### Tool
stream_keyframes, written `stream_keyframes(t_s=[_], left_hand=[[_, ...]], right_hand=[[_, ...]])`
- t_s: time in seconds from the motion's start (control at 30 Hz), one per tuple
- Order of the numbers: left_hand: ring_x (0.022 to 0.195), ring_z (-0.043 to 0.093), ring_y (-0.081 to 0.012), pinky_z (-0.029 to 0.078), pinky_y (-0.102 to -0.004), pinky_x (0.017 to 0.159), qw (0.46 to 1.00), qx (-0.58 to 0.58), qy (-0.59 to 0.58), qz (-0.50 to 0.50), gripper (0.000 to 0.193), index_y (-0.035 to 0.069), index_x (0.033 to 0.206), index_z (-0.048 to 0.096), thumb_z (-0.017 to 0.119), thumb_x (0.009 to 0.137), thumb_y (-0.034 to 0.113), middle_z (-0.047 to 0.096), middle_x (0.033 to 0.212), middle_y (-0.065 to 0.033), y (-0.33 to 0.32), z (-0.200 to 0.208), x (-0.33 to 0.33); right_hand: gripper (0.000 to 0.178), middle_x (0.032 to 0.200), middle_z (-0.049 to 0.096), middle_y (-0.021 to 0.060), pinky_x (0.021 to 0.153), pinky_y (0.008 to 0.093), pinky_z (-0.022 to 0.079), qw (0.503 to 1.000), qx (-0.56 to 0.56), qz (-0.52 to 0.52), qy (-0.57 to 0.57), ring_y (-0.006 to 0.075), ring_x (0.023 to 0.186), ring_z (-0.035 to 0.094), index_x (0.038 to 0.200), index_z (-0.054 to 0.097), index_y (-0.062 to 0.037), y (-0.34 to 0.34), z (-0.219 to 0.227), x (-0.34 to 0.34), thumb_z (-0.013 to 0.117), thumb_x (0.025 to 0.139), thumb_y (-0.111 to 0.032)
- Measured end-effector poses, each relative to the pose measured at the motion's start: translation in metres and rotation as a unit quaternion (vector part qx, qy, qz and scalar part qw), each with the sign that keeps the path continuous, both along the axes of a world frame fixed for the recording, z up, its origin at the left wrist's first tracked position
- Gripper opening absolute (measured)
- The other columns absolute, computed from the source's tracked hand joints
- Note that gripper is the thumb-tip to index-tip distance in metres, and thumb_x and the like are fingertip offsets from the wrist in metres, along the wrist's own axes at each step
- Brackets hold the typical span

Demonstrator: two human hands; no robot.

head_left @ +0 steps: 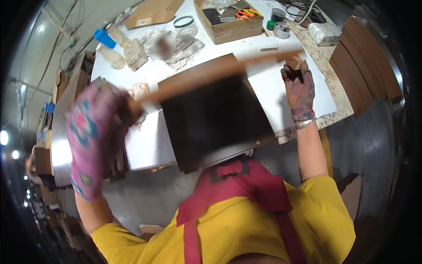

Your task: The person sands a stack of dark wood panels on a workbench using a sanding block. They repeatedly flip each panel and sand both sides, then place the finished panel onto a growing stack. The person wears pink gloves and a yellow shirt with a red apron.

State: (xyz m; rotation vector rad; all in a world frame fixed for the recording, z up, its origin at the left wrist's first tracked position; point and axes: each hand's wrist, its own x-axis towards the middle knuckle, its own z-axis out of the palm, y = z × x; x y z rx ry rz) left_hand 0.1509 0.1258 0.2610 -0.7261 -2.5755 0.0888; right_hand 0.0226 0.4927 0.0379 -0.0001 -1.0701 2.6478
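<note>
Head view, single frame.

Strip [202, 79]: long, brown, blurred; spans the space between the two hands, crossing over the far part of a dark panel [215, 127]. Sloped in frame, right end farther from the body than the left.

Left hand [99, 127]: in a pink-purple flowered glove, strongly blurred; closed about the left end of the strip. Individual fingers not resolved.

Right hand [300, 86]: similar glove, sharper; fingers partly curled with a dark gap between them, at the right end of the strip. Cannot tell whether they grip it or only meet it. Bracelet [305, 123] on the wrist.

Dark panel lies on the white worktop [323, 99], its near edge at the worktop's front edge, close to the red apron [237, 178]. A brown sheet [193, 74] shows beyond it, partly behind the strip. Crumpled item [140, 90] just beside the left hand.

Far side of worktop: open box [233, 34] with orange-handled scissors [248, 14]; to its right a tape roll [281, 31]; to its left a green-rimmed jar [185, 29] and crumpled wrapping [187, 49]. Far left: blue bottle [105, 38], clear bottle [112, 58] near it. Brown boards [362, 66] stacked right of the worktop.
</note>
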Motion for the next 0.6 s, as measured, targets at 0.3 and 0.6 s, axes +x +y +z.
stream_keyframes(t_s=[0.3, 0.6], left_hand=[[0.077, 0.070, -0.0257, 0.058, -0.0418, 0.067, 0.932, -0.142, -0.334, 0.013, 0.061, 0.013, 0.146, 0.044, 0.060, 0.087, 0.020, 0.046, 0.148, -0.0203, 0.085, -0.155, 0.101], [0.103, 0.065, -0.0361, 0.054, -0.0462, 0.084, 0.909, 0.061, -0.412, 0.020, 0.051, 0.010, 0.138, 0.050, 0.063, 0.093, 0.031, 0.050, 0.140, -0.0184, 0.097, -0.230, 0.063]], right_hand=[[0.043, 0.111, 0.063, 0.0050, 0.089, 0.0320, 0.050, 0.953, 0.165, 0.253, 0.022, 0.0153, 0.102, 0.060, 0.125, 0.059, -0.0011, -0.035, 0.004, -0.021, 0.061, 0.095, -0.032], [0.047, 0.123, 0.062, 0.0090, 0.100, 0.0325, 0.048, 0.960, 0.100, 0.252, -0.070, 0.0188, 0.113, 0.059, 0.134, 0.054, -0.0004, -0.029, -0.071, 0.021, 0.058, 0.098, -0.031]])
